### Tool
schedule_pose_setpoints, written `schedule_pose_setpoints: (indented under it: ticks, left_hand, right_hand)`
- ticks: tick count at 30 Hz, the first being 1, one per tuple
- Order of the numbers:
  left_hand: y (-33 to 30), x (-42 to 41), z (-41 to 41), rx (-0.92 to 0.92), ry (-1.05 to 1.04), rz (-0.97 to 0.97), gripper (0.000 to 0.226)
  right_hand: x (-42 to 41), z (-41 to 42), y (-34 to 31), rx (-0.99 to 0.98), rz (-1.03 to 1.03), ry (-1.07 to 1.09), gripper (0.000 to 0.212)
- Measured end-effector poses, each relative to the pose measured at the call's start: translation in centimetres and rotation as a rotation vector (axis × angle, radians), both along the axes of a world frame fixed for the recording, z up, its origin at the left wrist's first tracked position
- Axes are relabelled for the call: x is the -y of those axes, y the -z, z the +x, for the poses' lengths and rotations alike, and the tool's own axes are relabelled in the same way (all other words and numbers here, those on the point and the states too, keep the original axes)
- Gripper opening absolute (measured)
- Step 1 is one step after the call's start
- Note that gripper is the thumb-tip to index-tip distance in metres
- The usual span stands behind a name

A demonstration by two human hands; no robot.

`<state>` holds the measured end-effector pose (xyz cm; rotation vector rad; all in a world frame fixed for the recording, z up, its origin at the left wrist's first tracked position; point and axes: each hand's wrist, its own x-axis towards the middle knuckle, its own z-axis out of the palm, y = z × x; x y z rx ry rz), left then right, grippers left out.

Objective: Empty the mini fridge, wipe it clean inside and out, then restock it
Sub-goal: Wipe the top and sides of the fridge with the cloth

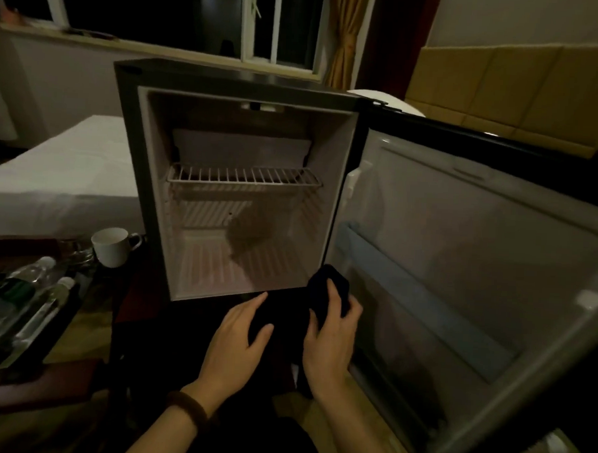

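The black mini fridge (130, 143) stands open in front of me, its white inside bare except for a wire shelf (245, 177). Its door (478, 254) swings out to the right with a pale blue rail (424, 297) on the inner side. A black cloth (329, 286) lies bunched at the fridge's lower front edge. My right hand (330, 337) grips the cloth's raised right part. My left hand (238, 340) rests on the cloth's flatter left part with straight fingers.
Several plastic water bottles (37, 300) lie on a low dark table (44, 379) at the left, with a white cup (113, 247) behind them. A white bed (63, 168) is behind the fridge at the left. Cardboard boxes (509, 85) stand at the back right.
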<state>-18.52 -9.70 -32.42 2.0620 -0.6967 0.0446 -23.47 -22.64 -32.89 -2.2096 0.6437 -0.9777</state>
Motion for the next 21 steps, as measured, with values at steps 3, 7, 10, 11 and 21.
schedule_pose_setpoints:
  ticks: [3,7,10,11,21]
  left_hand:
    - [1.1,0.6,0.8,-0.099,-0.021,0.002,0.052]
    - [2.3,1.2,1.5,-0.159,-0.01,0.026,0.052]
    - [3.5,1.5,2.2,-0.219,-0.009,0.028,0.053]
    - [3.8,1.6,2.2,-0.233,-0.008,0.032,0.053]
    - [4.2,2.4,2.4,-0.252,-0.04,0.044,0.047]
  right_hand:
    - [2.4,-0.6,2.5,-0.175,-0.065,0.074,0.058]
    - [4.6,-0.2,5.3,-0.208,-0.169,0.137,0.063]
    - [6.1,0.3,5.6,-0.198,-0.215,0.21,0.059]
    - [6.4,0.1,5.6,-0.224,-0.215,0.202,0.06]
    - [7.6,0.3,5.9,-0.163,-0.213,0.155,0.055]
